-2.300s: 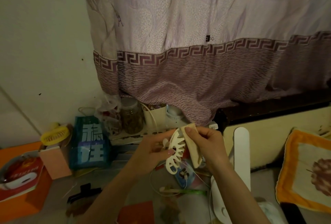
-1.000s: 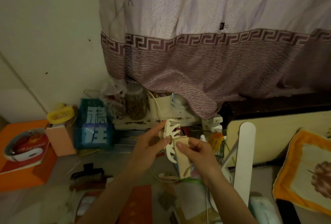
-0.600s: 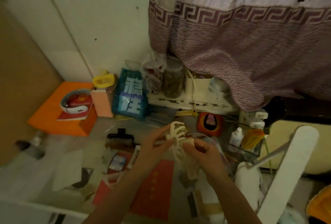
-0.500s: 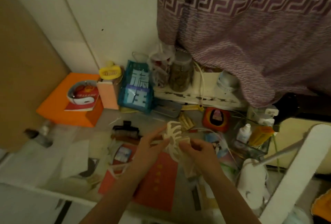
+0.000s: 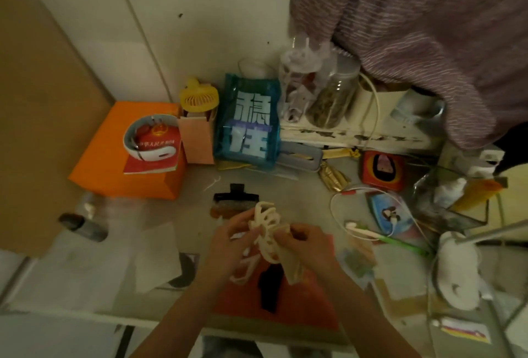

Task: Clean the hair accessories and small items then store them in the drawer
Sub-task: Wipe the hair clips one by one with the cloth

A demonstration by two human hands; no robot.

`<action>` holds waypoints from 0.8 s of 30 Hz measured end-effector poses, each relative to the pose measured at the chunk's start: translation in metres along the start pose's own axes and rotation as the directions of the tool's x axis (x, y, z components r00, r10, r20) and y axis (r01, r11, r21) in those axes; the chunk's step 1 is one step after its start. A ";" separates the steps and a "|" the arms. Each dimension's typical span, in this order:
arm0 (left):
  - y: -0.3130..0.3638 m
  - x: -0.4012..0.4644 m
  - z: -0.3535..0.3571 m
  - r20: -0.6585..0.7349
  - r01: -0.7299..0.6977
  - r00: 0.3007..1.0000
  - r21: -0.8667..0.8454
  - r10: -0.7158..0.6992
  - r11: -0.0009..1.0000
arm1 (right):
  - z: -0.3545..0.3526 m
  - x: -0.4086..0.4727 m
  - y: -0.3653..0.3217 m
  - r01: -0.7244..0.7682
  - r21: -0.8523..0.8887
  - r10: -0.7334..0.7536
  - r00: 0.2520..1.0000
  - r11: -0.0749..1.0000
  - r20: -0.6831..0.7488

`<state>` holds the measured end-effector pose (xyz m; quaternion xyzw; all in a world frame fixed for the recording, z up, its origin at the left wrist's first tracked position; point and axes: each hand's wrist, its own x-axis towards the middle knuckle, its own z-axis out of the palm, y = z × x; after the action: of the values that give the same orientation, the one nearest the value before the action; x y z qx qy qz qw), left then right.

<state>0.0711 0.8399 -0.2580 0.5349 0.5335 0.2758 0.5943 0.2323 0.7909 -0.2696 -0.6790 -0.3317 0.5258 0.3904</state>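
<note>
Cream plastic claw hair clip (image 5: 264, 229) held above cluttered pale tabletop (image 5: 303, 194), over red paper sheet (image 5: 308, 306). Left hand (image 5: 228, 246) gripping clip's left side, fingers curled round its teeth. Right hand (image 5: 307, 243) pinching folded beige wiping cloth (image 5: 291, 267) against clip's right side. Black claw clip (image 5: 235, 199) lying just beyond, blue printed bag (image 5: 248, 120) standing further back.

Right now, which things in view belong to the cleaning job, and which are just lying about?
In the job:
cream claw clip, held by left hand
beige cloth, held by right hand
black claw clip, on the table

Lying about:
yellow fan
orange box
glass jar
</note>
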 end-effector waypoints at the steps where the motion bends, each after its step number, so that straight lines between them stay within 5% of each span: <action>1: -0.006 0.006 -0.015 0.009 0.025 1.000 0.011 -0.025 1.000 | 0.016 0.000 -0.003 -0.023 0.021 0.022 1.000 1.000 0.004; 11: -0.047 0.046 -0.115 0.119 0.147 0.983 -0.040 -0.142 0.988 | 0.132 0.025 -0.008 -0.153 0.003 0.152 0.977 0.988 -0.152; 24: -0.094 0.094 -0.144 0.011 0.277 0.961 0.041 -0.277 0.960 | 0.149 0.043 0.021 -0.241 0.035 0.242 0.940 0.970 -0.242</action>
<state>-0.0594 0.9471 -0.3572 0.4687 0.6034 0.1752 0.6209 0.0982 0.8454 -0.3288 -0.7732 -0.1940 0.4827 0.3627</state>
